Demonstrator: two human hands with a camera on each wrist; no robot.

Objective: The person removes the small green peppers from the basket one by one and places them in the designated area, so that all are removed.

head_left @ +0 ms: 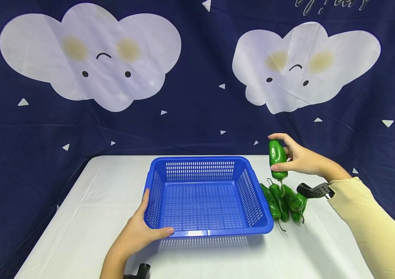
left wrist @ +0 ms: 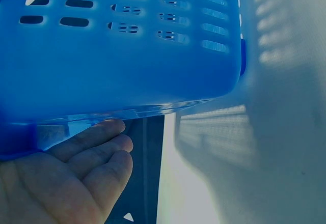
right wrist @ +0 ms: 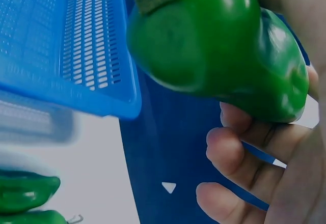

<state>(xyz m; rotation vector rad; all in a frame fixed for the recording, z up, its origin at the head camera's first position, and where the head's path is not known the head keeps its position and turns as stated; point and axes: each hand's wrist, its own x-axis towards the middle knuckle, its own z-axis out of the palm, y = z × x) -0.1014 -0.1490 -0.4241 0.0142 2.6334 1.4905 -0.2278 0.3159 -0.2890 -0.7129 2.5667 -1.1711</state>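
A blue plastic basket with slotted walls has nothing inside it. My left hand grips its near left corner, the thumb over the front rim and the fingers along the side; the left wrist view shows those fingers under the basket's edge. To the right of the basket, my right hand holds a green pepper between thumb and fingers, its stem hanging down. This raised pepper is above several other green peppers, which lie in a pile against the basket's right side.
A white cloth covers the table. Behind it hangs a dark blue curtain printed with clouds and small triangles. Black wrist straps sit on both arms, and a pale yellow sleeve covers the right forearm.
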